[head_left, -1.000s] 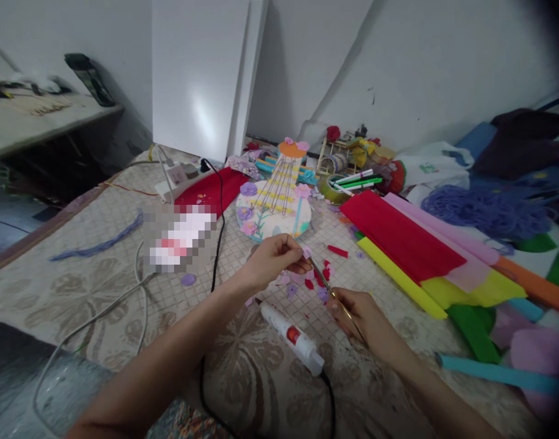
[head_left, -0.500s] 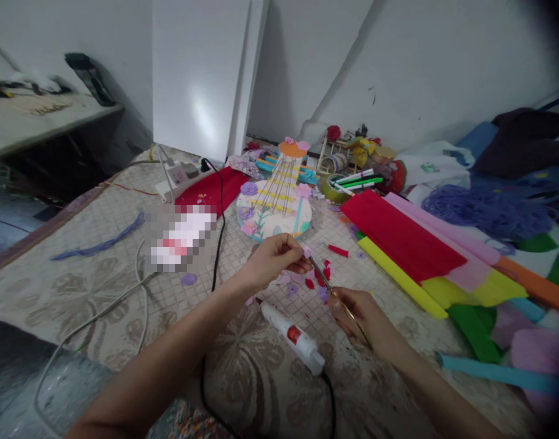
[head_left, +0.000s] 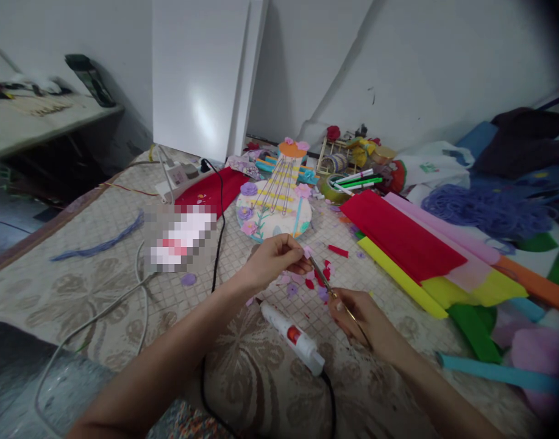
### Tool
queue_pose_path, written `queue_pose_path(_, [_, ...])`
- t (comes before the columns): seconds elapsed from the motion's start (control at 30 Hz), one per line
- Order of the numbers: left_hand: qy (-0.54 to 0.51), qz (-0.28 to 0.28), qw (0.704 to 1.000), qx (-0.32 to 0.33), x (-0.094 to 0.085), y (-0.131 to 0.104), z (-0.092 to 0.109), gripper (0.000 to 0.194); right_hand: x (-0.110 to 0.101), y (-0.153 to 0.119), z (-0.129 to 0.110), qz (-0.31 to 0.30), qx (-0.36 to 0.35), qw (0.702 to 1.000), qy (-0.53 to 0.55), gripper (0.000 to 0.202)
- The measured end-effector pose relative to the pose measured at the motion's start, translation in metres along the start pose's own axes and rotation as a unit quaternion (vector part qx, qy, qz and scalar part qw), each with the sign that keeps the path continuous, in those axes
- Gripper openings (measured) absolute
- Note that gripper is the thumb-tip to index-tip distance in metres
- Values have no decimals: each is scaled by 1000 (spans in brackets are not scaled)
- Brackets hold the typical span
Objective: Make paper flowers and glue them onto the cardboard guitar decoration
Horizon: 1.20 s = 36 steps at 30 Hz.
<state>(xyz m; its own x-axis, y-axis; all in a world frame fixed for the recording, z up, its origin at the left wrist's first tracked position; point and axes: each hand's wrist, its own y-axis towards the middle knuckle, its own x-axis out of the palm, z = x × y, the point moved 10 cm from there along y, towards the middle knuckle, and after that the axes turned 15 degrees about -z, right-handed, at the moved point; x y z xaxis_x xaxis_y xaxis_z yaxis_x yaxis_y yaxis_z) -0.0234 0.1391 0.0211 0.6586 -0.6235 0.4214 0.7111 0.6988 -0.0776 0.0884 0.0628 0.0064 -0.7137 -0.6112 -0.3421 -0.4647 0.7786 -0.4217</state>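
My left hand [head_left: 286, 256] pinches a small pink paper piece [head_left: 307, 251] between closed fingers. The scissors [head_left: 328, 285], with gold-coloured handles, are in my right hand [head_left: 356, 314], their blades pointing up and left toward the pink paper. Whether the blades touch it is hard to make out. Beneath the blades lie small red, pink and purple paper petals [head_left: 292, 290]. A white tool with a black cord, like a curling wand or hot-glue pen [head_left: 292, 336], rests between my forearms. Beyond my left hand lies a flower-trimmed, guitar-shaped craft [head_left: 272, 204].
Red crepe paper [head_left: 400, 235] and a yellow strip [head_left: 400, 277] lie to the right, near blue yarn [head_left: 484, 210]. Green and white markers [head_left: 359, 180] sit behind. On the left are a power strip [head_left: 181, 183], a grey cable [head_left: 100, 314] and a blurred-out object [head_left: 181, 238].
Both hands stay almost where they were. The scissor blades and the pink paper have shifted very slightly at my left fingertips.
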Motion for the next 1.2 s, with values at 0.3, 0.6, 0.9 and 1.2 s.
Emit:
queue_pose_path(0.3, [5, 6, 1000, 9, -2, 0, 2, 14, -2, 2, 12, 17, 22, 1000, 0, 36])
queue_pose_path(0.6, [-1, 3, 1000, 5, 0, 1, 1, 10, 3, 0, 6, -6, 0, 1000, 16, 39])
queue_pose_path(0.9, [0, 2, 1000, 12, -1, 1, 2, 10, -2, 1, 12, 14, 19, 1000, 2, 36])
queue_pose_path(1.2, [-6, 2, 1000, 6, -1, 1, 0, 10, 3, 0, 6, -10, 1, 1000, 24, 38])
